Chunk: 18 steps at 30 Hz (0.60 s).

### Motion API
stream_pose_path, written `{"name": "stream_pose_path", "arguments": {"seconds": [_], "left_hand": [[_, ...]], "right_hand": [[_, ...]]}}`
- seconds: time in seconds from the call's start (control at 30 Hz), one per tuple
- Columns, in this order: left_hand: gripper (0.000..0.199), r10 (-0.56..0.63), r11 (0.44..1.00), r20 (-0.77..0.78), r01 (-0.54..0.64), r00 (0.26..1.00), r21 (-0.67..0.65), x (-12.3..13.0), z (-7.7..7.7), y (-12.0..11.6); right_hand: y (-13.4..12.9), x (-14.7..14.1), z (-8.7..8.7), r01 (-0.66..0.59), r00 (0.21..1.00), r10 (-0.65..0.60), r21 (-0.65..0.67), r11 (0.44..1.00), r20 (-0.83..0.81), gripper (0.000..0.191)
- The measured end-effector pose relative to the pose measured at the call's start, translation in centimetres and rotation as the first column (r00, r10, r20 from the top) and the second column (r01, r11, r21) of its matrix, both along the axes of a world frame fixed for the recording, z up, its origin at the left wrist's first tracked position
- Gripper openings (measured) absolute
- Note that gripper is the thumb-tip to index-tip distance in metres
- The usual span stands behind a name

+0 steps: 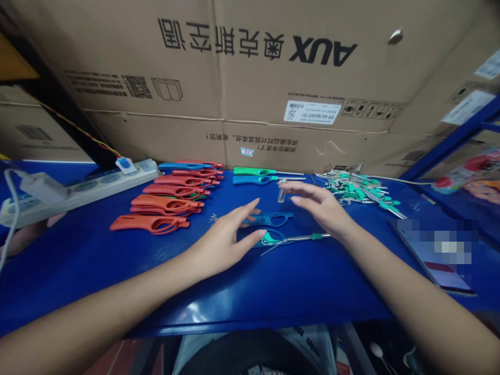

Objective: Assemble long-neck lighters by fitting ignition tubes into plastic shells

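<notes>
My left hand (224,239) reaches over the blue table with thumb and fingers apart. Its fingers are over a blue lighter casing half (273,219) and partly hide it. Just in front of the thumb lies another blue casing half (275,235) with a teal trigger, a metal rod (302,238) and thin wires. My right hand (324,208) has a small clear plastic tube (280,194) at its fingertips, upright above the table; the far fingers are partly hidden.
Red and orange lighter casings (152,224) lie stacked at left, beside a white power strip (86,187). Green and blue long lighters (255,172) lie at the back. Teal trigger-and-rod parts (355,187) are heaped right of them, near a phone (433,255). A cardboard box (250,104) stands behind.
</notes>
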<state>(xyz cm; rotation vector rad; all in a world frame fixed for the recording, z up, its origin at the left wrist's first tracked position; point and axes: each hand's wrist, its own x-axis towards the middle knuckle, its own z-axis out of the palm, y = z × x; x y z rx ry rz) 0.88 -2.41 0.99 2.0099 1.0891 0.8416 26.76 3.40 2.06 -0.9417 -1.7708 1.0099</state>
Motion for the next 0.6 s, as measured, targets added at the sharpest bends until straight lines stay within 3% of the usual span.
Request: {"name": "stream_pose_path", "arguments": {"seconds": [0.1,0.27,0.33,0.43,0.5,0.6], "left_hand": [[0.071,0.028,0.990,0.202,0.000,0.979,-0.138,0.3,-0.7,0.5],[0.058,0.029,0.964,0.336,0.063,0.942,-0.259,0.5,-0.5,0.8],[0.052,0.041,0.955,0.338,0.063,0.940,-0.291,0.6,-0.3,0.7],[0.041,0.054,0.946,0.314,0.052,0.948,-0.320,0.6,-0.1,0.6],[0.031,0.039,0.956,0.276,0.044,0.960,-0.289,0.6,-0.1,0.4],[0.019,0.007,0.979,0.187,0.031,0.982,-0.201,0.5,0.0,0.3]], "right_hand": [[-1.7,-1.6,-0.4,-0.256,0.965,0.253,0.032,0.966,0.066,0.031],[-2.4,-2.1,-1.0,-0.420,0.901,0.405,0.084,0.903,0.153,0.032],[-2.4,-2.2,-1.1,-0.412,0.909,0.402,0.093,0.906,0.107,0.025],[-2.3,-2.3,-1.4,-0.279,0.960,0.279,0.068,0.958,0.001,0.014],[-2.2,-2.3,-1.5,-0.207,0.978,0.207,0.024,0.978,-0.008,0.017],[-2.0,-2.2,-1.7,-0.219,0.974,0.220,-0.024,0.975,0.053,0.023]]}}
